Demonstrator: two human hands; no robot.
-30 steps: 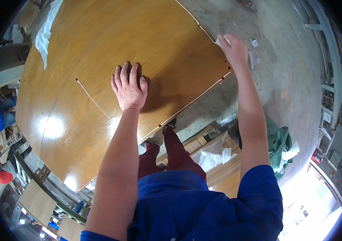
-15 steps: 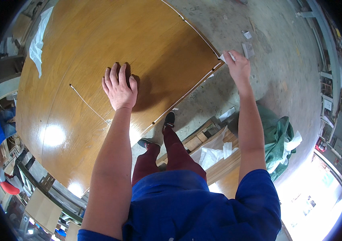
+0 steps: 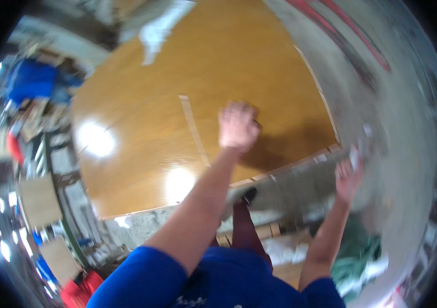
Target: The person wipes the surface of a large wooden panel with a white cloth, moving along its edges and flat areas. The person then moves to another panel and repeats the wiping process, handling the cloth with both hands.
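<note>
1. Your left hand [image 3: 238,126] rests on the large glossy brown wooden panel [image 3: 141,128], knuckles up and fingers curled under; blur hides whether they grip anything.
2. Your right hand [image 3: 349,177] is at the panel's near right corner, just off its pale edge. It seems to pinch a small white scrap [image 3: 354,152], but the blur leaves the fingers' state unclear.
3. The panel lies flat over the grey concrete floor [image 3: 398,128], filling the upper middle of the view. A thin pale strip [image 3: 193,128] runs across its face, just left of your left hand.
4. Judgement: you look to be steadying or shifting the panel, one hand pressing, the other at the corner.
5. The next move calls for a firm hold at that corner while the left hand keeps its weight down.
6. A white cloth [image 3: 159,28] lies at the far edge.
</note>
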